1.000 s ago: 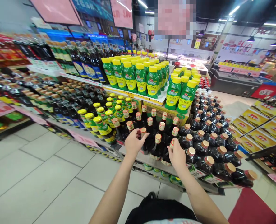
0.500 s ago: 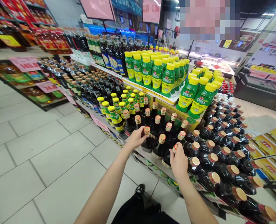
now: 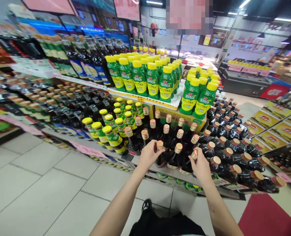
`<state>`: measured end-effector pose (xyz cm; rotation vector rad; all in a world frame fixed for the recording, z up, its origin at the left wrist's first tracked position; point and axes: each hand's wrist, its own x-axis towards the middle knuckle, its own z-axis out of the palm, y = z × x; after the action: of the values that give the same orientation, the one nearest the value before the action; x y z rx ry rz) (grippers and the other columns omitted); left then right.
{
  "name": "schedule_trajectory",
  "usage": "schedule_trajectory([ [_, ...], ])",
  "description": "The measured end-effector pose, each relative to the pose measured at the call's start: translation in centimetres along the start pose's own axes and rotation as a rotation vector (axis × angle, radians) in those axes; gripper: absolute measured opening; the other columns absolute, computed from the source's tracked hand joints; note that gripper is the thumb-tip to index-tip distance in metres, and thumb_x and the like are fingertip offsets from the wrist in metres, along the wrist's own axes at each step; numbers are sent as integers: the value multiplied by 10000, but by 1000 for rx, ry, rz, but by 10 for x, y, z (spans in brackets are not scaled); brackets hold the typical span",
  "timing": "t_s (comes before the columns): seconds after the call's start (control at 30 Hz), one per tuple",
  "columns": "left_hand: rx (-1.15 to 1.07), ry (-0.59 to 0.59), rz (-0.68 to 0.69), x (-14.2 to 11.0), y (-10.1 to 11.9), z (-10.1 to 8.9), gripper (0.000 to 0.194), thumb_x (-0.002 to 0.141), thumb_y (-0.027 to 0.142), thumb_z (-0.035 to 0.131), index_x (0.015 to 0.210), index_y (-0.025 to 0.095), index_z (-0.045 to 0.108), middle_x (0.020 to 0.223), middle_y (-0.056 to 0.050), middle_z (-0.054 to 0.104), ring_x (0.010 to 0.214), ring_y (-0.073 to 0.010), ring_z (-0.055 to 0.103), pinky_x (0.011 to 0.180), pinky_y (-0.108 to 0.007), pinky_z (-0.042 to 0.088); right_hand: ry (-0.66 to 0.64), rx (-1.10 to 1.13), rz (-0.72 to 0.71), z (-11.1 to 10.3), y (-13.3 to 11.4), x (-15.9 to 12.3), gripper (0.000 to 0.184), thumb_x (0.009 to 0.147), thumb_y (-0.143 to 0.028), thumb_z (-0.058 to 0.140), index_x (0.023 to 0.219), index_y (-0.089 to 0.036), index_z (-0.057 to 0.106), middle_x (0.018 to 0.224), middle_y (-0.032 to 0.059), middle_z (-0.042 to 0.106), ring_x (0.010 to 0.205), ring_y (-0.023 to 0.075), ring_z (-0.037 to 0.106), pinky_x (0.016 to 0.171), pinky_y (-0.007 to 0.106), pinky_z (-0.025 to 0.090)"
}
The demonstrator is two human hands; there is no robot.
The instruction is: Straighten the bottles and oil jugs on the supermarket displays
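Head view, and pale floor tiles point(image 3: 49, 196) spread beneath me, the biggest thing here. Up against me runs a long, crowded display stand point(image 3: 157, 171), dark bottles ranged along it. Beyond its right side sits a dark freezer cabinet point(image 3: 241, 82); nearer, yellow cartons point(image 3: 275, 114) stack up, and a red mat point(image 3: 268, 214) covers the floor at lower right.

On the raised deck, here come green bottles point(image 3: 139, 80) under yellow caps, packed tight. Down a level, to my right, stout dark bottles point(image 3: 234, 157) wear broad tan caps; to my left, yellow-lidded jars point(image 3: 112, 135) stand in a bunch. Slim dark bottles fill the gap between, and that's where I'm working.

My left hand point(image 3: 149, 154) is curled nearly closed at the top of the left bottle point(image 3: 160, 160), in the front row by the shelf edge, thumb out before the neck. My right hand point(image 3: 201, 165) is pinched in at the top of the right bottle point(image 3: 186, 165), same row, near the stout ones. How hard either grips, I can't tell. One middle bottle point(image 3: 174, 161) stands between them, untouched. Smallest of all: pale, red-rimmed caps, the left one point(image 3: 159, 144) peeking out between my fingers.
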<state>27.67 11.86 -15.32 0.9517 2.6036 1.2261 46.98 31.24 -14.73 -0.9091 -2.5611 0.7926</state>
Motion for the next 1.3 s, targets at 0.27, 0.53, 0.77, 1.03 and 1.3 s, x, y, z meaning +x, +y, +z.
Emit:
schedule_trajectory([
  [0.27,-289,-436,279,42,-40,-35,278,842,282,681,1075,173,574,947,-51,647,856,-183,641,773,-298,551,88,19,158,11,-33,-5,296,879,-343,535,1155,-243,504,954,34,670,768,225,623,694,309,401],
  [0.53,-208,-482,453,52,-45,-43,324,897,275,606,1194,182,517,1028,-75,661,930,-215,662,853,-350,537,105,56,207,13,-49,-9,317,842,-320,573,1140,-237,505,919,29,662,747,209,602,708,294,405],
  [0.77,45,-182,276,34,-35,-31,351,859,387,734,1066,167,555,957,-80,675,890,-257,667,781,-361,518,135,36,225,16,-53,-9,298,842,-307,589,1116,-234,499,916,26,654,780,208,602,740,294,419],
  [1.03,-268,-505,410,52,-59,-32,341,880,313,679,1168,193,542,958,-49,680,854,-203,669,792,-327,543,132,62,235,16,-51,-7,290,845,-321,585,1106,-241,489,868,6,629,731,191,576,728,289,410],
  [1.3,-222,-320,433,39,-55,-15,370,943,381,605,1230,160,528,1157,-130,652,1029,-240,651,881,-371,542,138,58,239,14,-52,-10,302,834,-328,568,1115,-253,486,930,8,649,769,196,602,723,284,395],
])
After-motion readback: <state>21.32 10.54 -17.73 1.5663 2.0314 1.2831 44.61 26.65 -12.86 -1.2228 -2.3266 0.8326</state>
